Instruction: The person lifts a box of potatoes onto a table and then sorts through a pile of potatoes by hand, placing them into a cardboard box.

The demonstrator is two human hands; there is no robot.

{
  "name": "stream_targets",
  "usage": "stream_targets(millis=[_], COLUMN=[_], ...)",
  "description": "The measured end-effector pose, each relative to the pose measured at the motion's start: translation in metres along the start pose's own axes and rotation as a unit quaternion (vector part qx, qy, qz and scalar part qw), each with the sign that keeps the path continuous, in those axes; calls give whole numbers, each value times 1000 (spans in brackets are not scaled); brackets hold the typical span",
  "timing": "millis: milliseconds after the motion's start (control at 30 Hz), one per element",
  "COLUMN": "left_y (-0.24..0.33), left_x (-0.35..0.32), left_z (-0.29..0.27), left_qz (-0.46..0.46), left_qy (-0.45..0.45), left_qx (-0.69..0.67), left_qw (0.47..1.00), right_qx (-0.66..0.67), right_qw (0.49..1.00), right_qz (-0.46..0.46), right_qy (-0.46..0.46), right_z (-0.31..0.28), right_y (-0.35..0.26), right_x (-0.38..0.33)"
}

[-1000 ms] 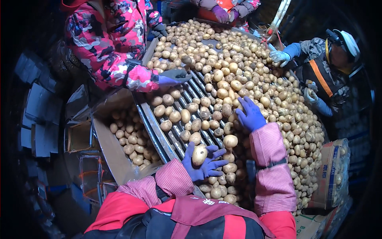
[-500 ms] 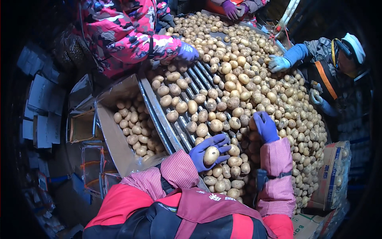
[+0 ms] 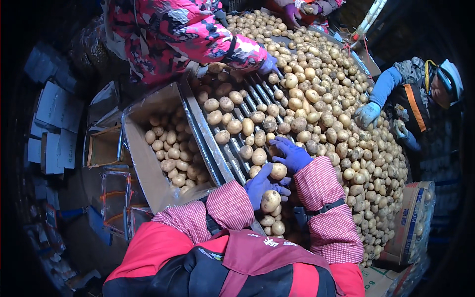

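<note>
My left hand (image 3: pixel 261 187), in a purple glove, cradles a pale potato (image 3: pixel 270 201) in its bent fingers. A second potato (image 3: pixel 278 171) sits at its fingertips, between my two hands. My right hand (image 3: pixel 295 155), gloved the same, bends its fingers round a darker potato (image 3: pixel 273 149), partly hidden beneath them, over the lower part of the metal roller rack (image 3: pixel 236 162). Loose potatoes lie on the rollers just beyond both hands. To the right spreads a large heap of potatoes (image 3: pixel 341 148).
Left of the rack, an open cardboard box (image 3: pixel 141 163) holds many potatoes. A co-worker's purple-gloved hand (image 3: pixel 269 65) reaches onto the rack's far end. Another co-worker's blue-gloved hand (image 3: pixel 367 114) touches the heap at right. A wrapped carton (image 3: pixel 408 222) stands at lower right.
My right hand has moved left from the heap to the rollers, close to my left hand. My left hand still holds its potato and has turned. The far co-worker's hand has shifted right.
</note>
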State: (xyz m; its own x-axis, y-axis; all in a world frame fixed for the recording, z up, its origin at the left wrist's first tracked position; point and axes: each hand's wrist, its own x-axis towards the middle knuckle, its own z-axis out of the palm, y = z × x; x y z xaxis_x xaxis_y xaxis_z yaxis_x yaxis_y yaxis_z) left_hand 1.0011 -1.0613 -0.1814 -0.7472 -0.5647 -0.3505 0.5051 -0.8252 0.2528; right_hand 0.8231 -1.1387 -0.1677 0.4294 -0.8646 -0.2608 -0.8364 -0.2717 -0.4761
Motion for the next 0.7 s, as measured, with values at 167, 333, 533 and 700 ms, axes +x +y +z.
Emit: stream_targets(millis=[167, 333, 533, 700], left_y=[0, 13, 17, 3], left_x=[3, -7, -18, -19], left_z=[-1, 31, 30, -6], left_qz=[-5, -11, 17, 100], left_qy=[-11, 23, 14, 67], left_qx=[-14, -51, -50, -6], left_qw=[1000, 998, 998, 993], right_qx=[60, 278, 409, 453], right_qw=[995, 926, 899, 844], right_qz=[72, 146, 88, 180], right_qy=[-34, 208, 130, 223], right_z=[1, -5, -27, -9], right_y=[-3, 16, -41, -42], right_x=[-3, -34, -92, -137])
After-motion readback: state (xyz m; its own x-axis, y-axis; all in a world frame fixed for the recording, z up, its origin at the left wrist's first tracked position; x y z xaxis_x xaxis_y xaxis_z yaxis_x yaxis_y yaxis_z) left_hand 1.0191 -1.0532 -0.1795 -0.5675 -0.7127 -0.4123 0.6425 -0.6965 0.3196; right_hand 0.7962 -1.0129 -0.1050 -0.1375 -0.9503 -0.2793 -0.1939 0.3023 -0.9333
